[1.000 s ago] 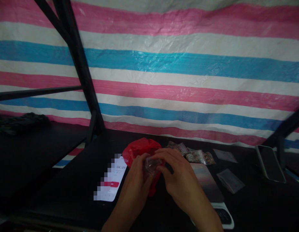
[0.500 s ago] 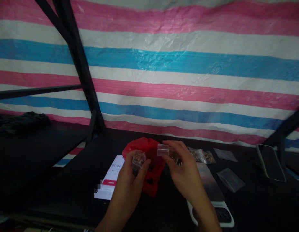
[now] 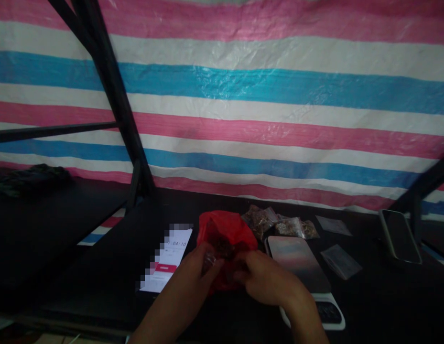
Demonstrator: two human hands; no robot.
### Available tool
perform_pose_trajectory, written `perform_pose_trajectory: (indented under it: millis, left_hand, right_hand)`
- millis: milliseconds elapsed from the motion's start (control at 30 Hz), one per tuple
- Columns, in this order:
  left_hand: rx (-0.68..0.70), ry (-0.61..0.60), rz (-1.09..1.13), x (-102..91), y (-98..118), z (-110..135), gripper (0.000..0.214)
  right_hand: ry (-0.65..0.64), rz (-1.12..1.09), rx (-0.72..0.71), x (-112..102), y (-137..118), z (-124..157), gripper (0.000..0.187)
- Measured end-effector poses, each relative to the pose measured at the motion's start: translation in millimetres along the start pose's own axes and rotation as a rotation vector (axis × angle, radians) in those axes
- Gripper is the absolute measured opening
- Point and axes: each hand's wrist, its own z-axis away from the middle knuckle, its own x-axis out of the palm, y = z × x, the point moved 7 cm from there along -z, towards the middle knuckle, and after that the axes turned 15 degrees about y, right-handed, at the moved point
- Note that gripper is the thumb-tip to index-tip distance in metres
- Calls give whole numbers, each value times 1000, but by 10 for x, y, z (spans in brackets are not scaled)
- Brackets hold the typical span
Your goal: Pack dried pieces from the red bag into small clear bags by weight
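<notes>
Lying between the left hand (image 3: 202,270) and the right hand (image 3: 259,277), and just beyond them, the crumpled red plastic bag (image 3: 231,222) gapes toward the person on the flat black surface (image 3: 100,267), neither hand clearly nearer its mouth. The left grips a small clear plastic packet (image 3: 209,260); the right curls at the bag's near right side, whether gripping I cannot tell.

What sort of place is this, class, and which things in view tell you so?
Perhaps a makeshift work corner or stall: striped plastic sheeting hangs behind a black frame, and a flat scale sits near small filled bags.
</notes>
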Motion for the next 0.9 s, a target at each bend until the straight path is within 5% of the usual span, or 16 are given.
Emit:
perform_pose_trajectory:
  millis: [100,267,633,900]
  left_hand:
    - [-10,-70,73,26,74,-15,22]
    - [1,-82,83,-15,104,-46,25]
    - [-1,63,120,29,106,-150,27]
    - [-89,-14,324,216,28,-175,30]
  right_hand:
    - [0,-61,8,-100,-32,23,19]
    - [337,155,-40,-274,-88,-147,40]
    - [342,313,24,-164,131,-280,51]
    - [372,339,61,-162,127,-307,52]
